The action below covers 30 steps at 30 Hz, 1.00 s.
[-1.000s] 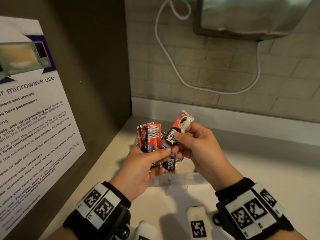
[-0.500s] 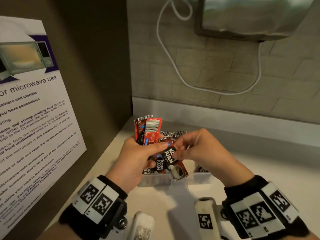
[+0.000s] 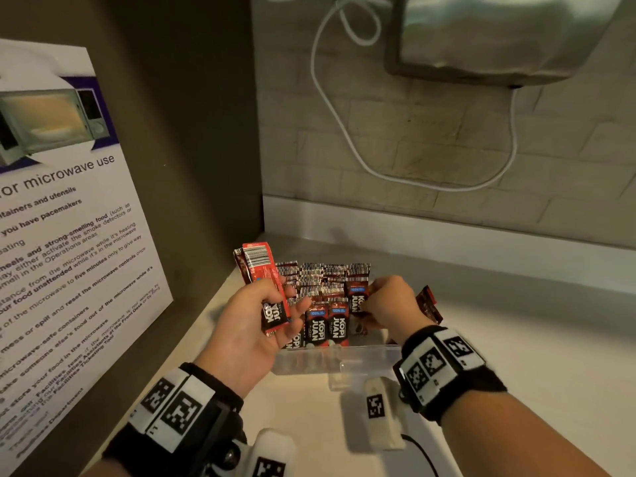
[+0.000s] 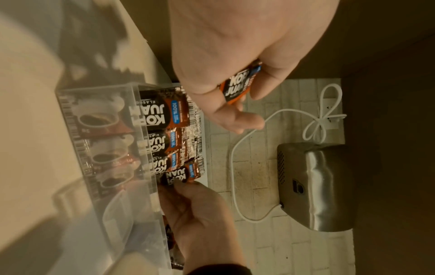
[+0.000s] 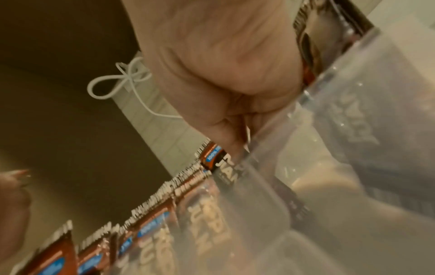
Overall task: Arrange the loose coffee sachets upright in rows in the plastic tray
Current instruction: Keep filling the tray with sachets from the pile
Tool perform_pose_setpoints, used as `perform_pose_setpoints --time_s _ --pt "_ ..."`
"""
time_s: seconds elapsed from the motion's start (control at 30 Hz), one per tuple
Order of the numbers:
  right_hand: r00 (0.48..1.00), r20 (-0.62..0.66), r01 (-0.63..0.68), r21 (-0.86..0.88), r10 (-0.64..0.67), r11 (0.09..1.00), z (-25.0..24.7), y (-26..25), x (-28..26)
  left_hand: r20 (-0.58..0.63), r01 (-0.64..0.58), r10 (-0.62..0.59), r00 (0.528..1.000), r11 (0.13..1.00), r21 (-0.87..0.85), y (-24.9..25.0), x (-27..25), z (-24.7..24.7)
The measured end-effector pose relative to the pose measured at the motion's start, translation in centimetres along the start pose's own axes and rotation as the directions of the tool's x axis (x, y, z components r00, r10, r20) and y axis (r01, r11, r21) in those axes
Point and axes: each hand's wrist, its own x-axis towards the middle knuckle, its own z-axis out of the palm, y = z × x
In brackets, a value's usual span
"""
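Right now the right hand (image 3: pixel 389 304) pinches a Kopi Juan sachet (image 3: pixel 358 297) upright, long axis vertical, at the right end of the front row in the clear plastic tray (image 3: pixel 344 359). That slot lies at about twelve o'clock from the right wrist and about two o'clock from the left hand (image 3: pixel 254 325), so the right hand is nearer. It is curled, fingertips down into the tray. The left hand hovers just left of the tray, palm half up, fingers and thumb clasping a small stack of spare sachets (image 3: pixel 265 280) fanned toward eleven o'clock.
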Motion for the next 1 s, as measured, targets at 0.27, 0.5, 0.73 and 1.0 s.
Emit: perform_pose_setpoints --time_s 0.27,0.5,0.73,1.0 --pt "0.996 -0.091 0.007 0.128 0.005 0.992 0.8 0.6 -0.3 0.019 0.014 -0.013 1.000 0.999 -0.034 0.1 -0.3 -0.3" --pt "0.987 -0.155 0.064 0.124 -0.044 0.990 1.0 0.6 -0.8 0.022 0.013 -0.012 1.000 0.999 -0.045 -0.2 0.0 -0.2" --pt "0.987 -0.147 0.080 0.070 -0.069 0.994 0.9 0.6 -1.1 0.053 0.017 -0.015 0.998 0.999 -0.039 -0.3 -0.1 -0.3" --pt "0.970 -0.205 0.142 0.048 -0.130 0.989 0.8 0.7 -1.5 0.097 -0.005 -0.005 0.995 0.995 0.095 -0.4 0.0 -0.2"
